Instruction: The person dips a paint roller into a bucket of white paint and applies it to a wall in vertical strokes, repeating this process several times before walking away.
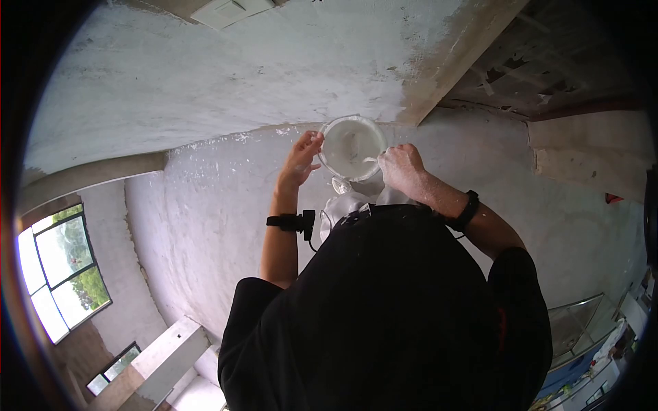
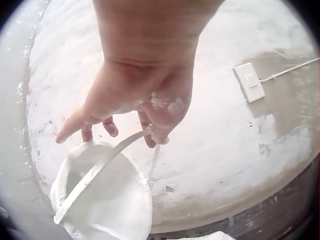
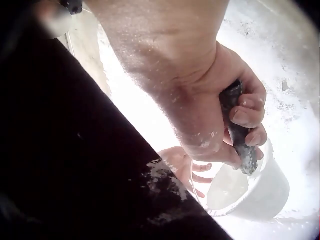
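A white bucket (image 1: 336, 137) with a coated inside is between the two hands in the head view. My left hand (image 1: 299, 161) is at its left side; in the left wrist view that hand (image 2: 142, 95) pinches the bucket's pale strap handle (image 2: 97, 169) between thumb and finger, other fingers spread above the rim of the bucket (image 2: 146, 187). My right hand (image 1: 404, 168) is at the bucket's right edge. In the right wrist view, this hand (image 3: 200, 105) grips a dark tool handle (image 3: 242, 135) above the bucket (image 3: 272, 192); the tool's far end is hidden. White specks mark both hands.
A patchy plastered wall (image 1: 226, 82) stands ahead, with a white switch plate (image 1: 229, 11). Windows (image 1: 65, 264) and a beam (image 1: 154, 359) are at the lower left. A glass railing (image 1: 576, 325) is at the lower right. White cloth (image 1: 346, 205) hangs below the bucket.
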### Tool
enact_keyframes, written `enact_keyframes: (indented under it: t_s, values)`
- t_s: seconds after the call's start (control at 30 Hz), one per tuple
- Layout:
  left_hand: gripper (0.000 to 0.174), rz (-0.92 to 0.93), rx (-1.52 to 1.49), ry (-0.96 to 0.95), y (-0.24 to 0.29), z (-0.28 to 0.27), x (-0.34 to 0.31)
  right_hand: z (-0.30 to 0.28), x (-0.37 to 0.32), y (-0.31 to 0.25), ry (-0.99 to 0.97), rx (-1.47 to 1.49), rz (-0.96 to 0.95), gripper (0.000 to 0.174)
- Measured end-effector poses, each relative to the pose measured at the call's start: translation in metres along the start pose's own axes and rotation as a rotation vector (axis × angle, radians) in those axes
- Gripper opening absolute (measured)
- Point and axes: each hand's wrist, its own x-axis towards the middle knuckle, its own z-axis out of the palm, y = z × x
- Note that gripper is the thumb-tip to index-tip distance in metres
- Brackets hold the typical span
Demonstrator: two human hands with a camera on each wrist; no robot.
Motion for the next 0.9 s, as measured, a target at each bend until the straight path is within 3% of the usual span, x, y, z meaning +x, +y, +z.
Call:
enact_keyframes:
  t_s: [0.17, 0.33, 0.47, 0.53, 0.67, 0.73, 0.9]
  values:
    - [0.032, 0.003, 0.041, -0.009, -0.007, 0.003, 0.006, 0.003, 0.003, 0.003, 0.011, 0.0, 0.009, 0.009]
    - [0.02, 0.185, 0.294, 0.12, -0.014, 0.007, 0.013, 0.007, 0.005, 0.007, 0.08, 0.028, -0.008, 0.009]
    - [0.02, 0.178, 0.406, 0.204, -0.015, -0.001, 0.017, 0.012, 0.011, 0.012, 0.08, 0.067, -0.015, 0.011]
    - [0.027, 0.384, 0.523, 0.264, -0.015, -0.006, 0.016, 0.017, 0.015, 0.015, 0.142, 0.103, -0.025, 0.015]
    - [0.025, 0.328, 0.544, 0.297, -0.012, -0.011, 0.016, 0.014, 0.024, 0.021, 0.104, 0.116, -0.086, 0.022]
    - [0.024, 0.277, 0.368, 0.27, -0.008, -0.006, 0.013, 0.015, 0.028, 0.02, 0.087, 0.146, -0.117, 0.027]
    - [0.022, 0.321, 0.458, 0.269, -0.001, -0.004, 0.014, 0.019, 0.039, 0.014, 0.089, 0.137, -0.109, 0.022]
